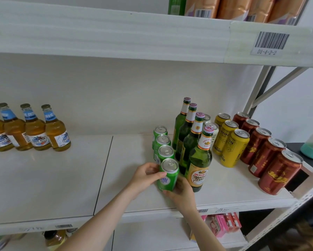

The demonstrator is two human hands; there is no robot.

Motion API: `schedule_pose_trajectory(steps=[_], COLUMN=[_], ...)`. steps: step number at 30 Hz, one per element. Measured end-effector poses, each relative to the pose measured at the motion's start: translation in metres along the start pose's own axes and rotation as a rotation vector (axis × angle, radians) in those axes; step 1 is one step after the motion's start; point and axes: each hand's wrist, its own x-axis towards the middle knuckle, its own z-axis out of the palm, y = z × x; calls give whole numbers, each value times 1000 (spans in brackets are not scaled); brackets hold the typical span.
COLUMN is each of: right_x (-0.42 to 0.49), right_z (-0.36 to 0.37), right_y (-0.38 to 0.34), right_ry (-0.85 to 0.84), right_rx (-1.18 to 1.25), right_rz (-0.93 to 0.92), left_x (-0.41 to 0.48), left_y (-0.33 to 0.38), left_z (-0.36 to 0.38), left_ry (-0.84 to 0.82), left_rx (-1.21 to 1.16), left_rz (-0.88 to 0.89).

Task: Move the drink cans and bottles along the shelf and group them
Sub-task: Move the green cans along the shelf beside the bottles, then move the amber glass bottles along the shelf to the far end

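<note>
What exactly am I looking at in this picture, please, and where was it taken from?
This is one picture from a wide-angle camera worn on a person's head, looking forward and down. No machine is involved: the two bare arms are the wearer's own. The left hand and the right hand together clasp the front green can, which stands upright on the white shelf. Behind it three more green cans form a row. Beside them to the right stand rows of green bottles, yellow cans and red cans, with pale cans partly hidden behind the bottles. Far left stand amber bottles with blue labels. The goods are being grouped by kind.
</note>
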Motion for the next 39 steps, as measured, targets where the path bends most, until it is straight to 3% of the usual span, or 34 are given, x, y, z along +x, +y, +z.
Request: schedule_pose_trajectory(steps=[12, 14, 19, 26, 39], right_x=[-51, -61, -90, -132, -219], right_z=[-4, -3, 2, 15, 85], right_y=[-4, -9, -19, -28, -63], right_ry=[55, 61, 58, 41, -80], right_rx=[-331, -415, -708, -1005, -1177], right_rz=[48, 10, -109, -266, -290], left_x=[-32, -44, -84, -156, -264], left_y=[-36, -44, -66, -81, -79], left_z=[-80, -102, -145, -168, -203], left_ry=[316, 371, 391, 371, 312], left_rx=[14, 159, 795, 1300, 1535], left_rz=[-10, 46, 150, 204, 151])
